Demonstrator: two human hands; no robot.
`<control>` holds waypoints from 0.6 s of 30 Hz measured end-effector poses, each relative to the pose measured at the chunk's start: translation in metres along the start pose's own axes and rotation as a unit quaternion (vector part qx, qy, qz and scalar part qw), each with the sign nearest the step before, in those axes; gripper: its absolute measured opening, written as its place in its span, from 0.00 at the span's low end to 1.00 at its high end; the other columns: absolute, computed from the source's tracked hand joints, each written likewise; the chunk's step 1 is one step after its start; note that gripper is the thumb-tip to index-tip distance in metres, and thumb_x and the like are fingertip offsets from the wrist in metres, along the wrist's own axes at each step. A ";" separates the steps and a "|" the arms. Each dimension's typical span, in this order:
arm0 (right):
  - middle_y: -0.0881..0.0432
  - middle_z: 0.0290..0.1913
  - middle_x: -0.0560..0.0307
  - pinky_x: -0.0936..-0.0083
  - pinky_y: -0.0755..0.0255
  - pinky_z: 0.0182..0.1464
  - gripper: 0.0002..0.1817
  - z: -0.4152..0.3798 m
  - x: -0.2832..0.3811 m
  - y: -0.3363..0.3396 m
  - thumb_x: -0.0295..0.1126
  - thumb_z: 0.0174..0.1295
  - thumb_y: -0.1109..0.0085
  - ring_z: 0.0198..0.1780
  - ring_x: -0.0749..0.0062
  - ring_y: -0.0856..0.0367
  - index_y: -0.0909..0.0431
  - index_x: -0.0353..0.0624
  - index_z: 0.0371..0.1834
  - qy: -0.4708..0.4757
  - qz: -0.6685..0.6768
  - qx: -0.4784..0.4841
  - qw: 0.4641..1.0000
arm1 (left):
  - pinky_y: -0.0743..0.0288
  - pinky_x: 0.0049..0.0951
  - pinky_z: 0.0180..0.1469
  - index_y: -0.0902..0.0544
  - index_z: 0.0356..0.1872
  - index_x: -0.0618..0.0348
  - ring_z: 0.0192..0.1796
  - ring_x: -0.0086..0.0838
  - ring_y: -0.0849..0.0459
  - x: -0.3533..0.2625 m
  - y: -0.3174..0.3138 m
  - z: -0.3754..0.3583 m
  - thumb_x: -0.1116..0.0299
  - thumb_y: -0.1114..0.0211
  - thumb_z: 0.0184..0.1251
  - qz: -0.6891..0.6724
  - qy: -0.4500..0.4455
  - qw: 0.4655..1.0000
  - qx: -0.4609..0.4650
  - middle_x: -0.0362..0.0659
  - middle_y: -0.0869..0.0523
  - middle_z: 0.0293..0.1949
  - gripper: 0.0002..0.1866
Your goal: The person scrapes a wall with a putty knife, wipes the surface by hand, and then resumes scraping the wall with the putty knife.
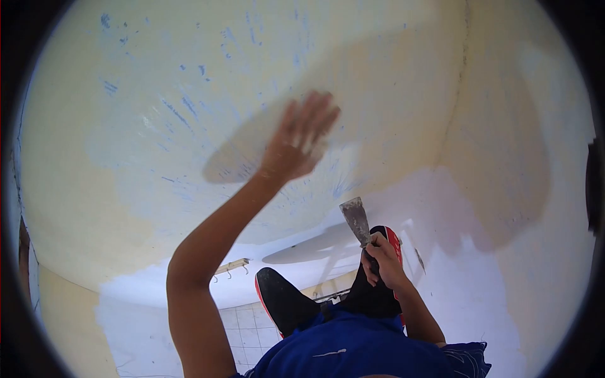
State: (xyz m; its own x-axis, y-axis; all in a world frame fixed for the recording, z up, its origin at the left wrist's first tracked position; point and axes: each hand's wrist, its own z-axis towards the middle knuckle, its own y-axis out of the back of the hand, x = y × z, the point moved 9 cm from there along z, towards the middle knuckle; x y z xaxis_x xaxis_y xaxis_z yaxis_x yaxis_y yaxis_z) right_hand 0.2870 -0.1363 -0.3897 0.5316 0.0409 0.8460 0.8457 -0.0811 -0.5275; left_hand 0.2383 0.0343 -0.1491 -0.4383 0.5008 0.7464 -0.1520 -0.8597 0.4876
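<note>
My left hand (301, 137) reaches up in front of the wall (384, 94), fingers stretched out and a little blurred, with whitish dust on its back. It holds nothing that shows. Around it the yellowish wall has blue scraped streaks and patches. Lower down, near my right knee, my right hand (383, 259) is closed round the handle of a putty knife (356, 220). The metal blade points up toward the wall and is smeared with pale residue. Most of the handle is hidden inside my fingers.
A rail with hooks (232, 267) is fixed low on the wall to the left, above white tiles (246, 324). A crack (465, 57) runs down the corner at the right. A dark object (592, 189) stands at the far right edge. My bent knees (283, 299) face the wall.
</note>
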 end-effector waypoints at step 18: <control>0.26 0.23 0.58 0.80 0.34 0.16 0.23 -0.010 0.024 -0.008 0.37 0.77 0.60 0.14 0.80 0.33 0.24 0.30 0.61 0.098 -0.047 -0.134 0.985 | 0.46 0.53 0.78 0.28 0.73 0.47 0.80 0.45 0.41 0.086 0.056 -0.012 0.59 0.39 0.67 -0.045 0.106 0.979 -0.167 0.52 0.36 0.77 0.32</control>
State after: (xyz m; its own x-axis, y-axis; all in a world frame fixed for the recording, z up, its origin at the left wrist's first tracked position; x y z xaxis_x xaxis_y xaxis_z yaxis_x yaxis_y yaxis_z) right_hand 0.2924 -0.1447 -0.3643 0.4107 -0.1299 0.9025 0.8338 -0.3469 -0.4294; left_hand 0.1812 0.0280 -0.0628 -0.5792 0.5742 0.5787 -0.4639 -0.8159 0.3452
